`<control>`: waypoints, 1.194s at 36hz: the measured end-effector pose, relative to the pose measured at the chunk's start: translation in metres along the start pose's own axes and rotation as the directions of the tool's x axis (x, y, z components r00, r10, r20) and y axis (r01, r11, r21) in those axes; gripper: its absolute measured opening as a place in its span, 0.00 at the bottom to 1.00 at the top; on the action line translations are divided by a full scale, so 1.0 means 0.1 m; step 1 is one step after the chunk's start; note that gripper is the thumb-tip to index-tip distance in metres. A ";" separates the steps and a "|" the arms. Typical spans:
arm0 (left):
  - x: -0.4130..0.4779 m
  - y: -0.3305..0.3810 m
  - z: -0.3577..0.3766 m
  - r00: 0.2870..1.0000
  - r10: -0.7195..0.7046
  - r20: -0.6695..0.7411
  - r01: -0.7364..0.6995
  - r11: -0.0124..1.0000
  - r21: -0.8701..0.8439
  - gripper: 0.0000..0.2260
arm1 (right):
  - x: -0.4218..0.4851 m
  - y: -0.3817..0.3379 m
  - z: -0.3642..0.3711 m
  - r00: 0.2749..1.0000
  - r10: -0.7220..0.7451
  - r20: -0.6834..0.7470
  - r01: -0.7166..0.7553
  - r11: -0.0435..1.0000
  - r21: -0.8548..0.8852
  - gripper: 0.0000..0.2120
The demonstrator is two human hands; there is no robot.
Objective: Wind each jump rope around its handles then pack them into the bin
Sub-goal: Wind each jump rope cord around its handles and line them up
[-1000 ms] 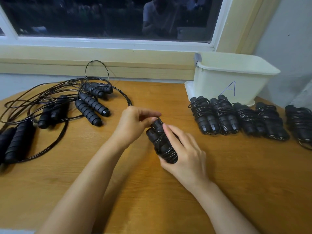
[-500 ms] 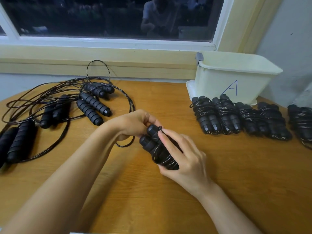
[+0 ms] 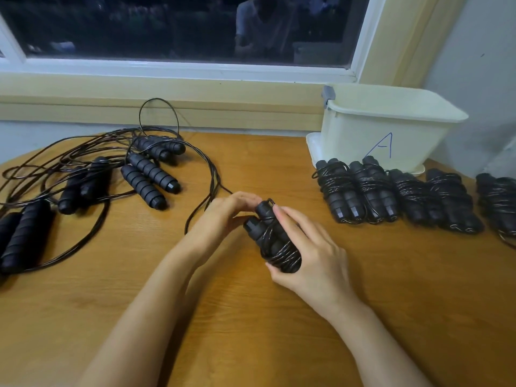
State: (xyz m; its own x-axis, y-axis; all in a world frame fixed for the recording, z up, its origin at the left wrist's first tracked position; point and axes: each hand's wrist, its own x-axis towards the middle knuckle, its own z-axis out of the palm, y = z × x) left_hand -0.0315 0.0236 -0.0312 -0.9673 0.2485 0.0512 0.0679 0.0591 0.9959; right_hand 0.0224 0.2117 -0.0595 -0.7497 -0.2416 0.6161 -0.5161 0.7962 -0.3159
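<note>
We logged the right hand [image 3: 312, 252] gripping a jump rope [image 3: 272, 238], its cord wound over the paired handles, just above the table [image 3: 251, 331]. The left hand [image 3: 223, 216] pinched the cord at the handle tops. A row of wound bundles [image 3: 363, 191] lay right of the right hand, with the bin [image 3: 385, 127] beyond them. Loose ropes [image 3: 145, 177] lay left of the left hand.

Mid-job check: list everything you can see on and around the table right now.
Wound jump ropes: five, black, in a row in front of the bin.
Loose jump ropes: four handle pairs, black, tangled at table's left.
Held jump rope: one, black, table centre.
Bin: one, cream, marked A, back right.
Table: one, brown wood.
Window: one, dark, behind.
Left hand: pinches the held jump rope's top.
Right hand: grips its wound handles.
</note>
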 end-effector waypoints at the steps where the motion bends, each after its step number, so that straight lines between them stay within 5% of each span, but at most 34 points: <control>1: -0.01 -0.01 0.02 1.000 0.016 -0.007 -0.016 1.000 0.013 0.17 | 0.01 -0.01 0.00 1.000 -0.007 0.001 0.007 1.000 -0.012 0.42; 8: -0.04 -0.06 0.17 0.988 0.147 -0.043 -0.136 0.973 0.188 0.14 | 0.01 -0.03 0.01 1.000 -0.025 -0.009 0.024 0.998 -0.053 0.42; 15: -0.09 -0.08 0.23 0.981 0.153 -0.118 -0.140 0.984 0.106 0.16 | 0.04 -0.07 -0.01 0.999 0.012 0.040 -0.008 0.995 -0.101 0.47; 22: -0.08 -0.11 0.21 0.947 0.084 -0.310 -0.083 0.996 0.017 0.15 | 0.04 -0.11 0.00 0.986 0.144 0.080 -0.109 0.936 -0.335 0.54; 26: -0.09 -0.08 0.25 0.933 0.153 -0.326 -0.134 0.988 0.081 0.14 | 0.02 -0.15 0.04 0.990 0.138 0.044 -0.114 0.932 -0.345 0.51; 32: -0.11 0.00 0.28 0.947 0.173 -0.271 -0.198 0.978 -0.069 0.17 | 0.02 -0.18 0.03 0.978 0.209 0.020 -0.198 0.953 -0.230 0.43; 43: -0.10 0.02 0.25 0.970 0.187 -0.156 -0.219 0.950 -0.223 0.13 | 0.12 -0.13 -0.09 0.856 0.359 0.371 -0.425 0.899 0.111 0.35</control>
State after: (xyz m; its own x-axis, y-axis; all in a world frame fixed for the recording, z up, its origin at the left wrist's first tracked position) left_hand -0.0156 0.0450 -0.0317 -0.9637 0.1011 0.2470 0.2215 -0.2135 0.9515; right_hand 0.0240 0.2034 -0.0420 -0.9810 -0.1272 0.1463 -0.1913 0.7565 -0.6253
